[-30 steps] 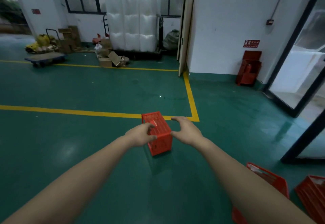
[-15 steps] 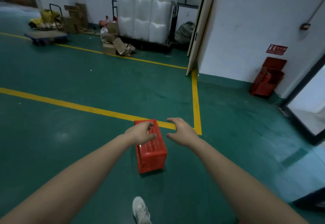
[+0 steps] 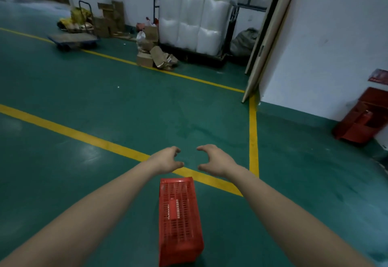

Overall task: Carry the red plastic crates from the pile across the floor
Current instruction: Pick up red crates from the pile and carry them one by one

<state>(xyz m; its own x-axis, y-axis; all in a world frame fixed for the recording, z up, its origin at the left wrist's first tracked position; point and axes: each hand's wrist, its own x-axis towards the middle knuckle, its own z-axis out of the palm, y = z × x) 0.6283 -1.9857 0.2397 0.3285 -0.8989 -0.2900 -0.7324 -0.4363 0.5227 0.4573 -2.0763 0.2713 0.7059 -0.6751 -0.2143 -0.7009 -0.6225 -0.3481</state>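
Observation:
A red plastic crate lies on the green floor between my forearms, near the bottom of the head view, its slatted face up. My left hand and my right hand hover side by side beyond the crate's far end, over the yellow line. Both hands are empty, with fingers loosely curved toward each other, and neither touches the crate. The pile of other crates is out of view.
Yellow floor lines cross ahead. A red cabinet stands against the right wall. Torn cardboard boxes, a pallet of white wrapped bundles and a flat trolley lie at the back. A leaning door panel is right of centre.
Both hands have let go of the red crate and lifted off it. The crate now lies on the floor, nearer to me in view, as the camera turned left.

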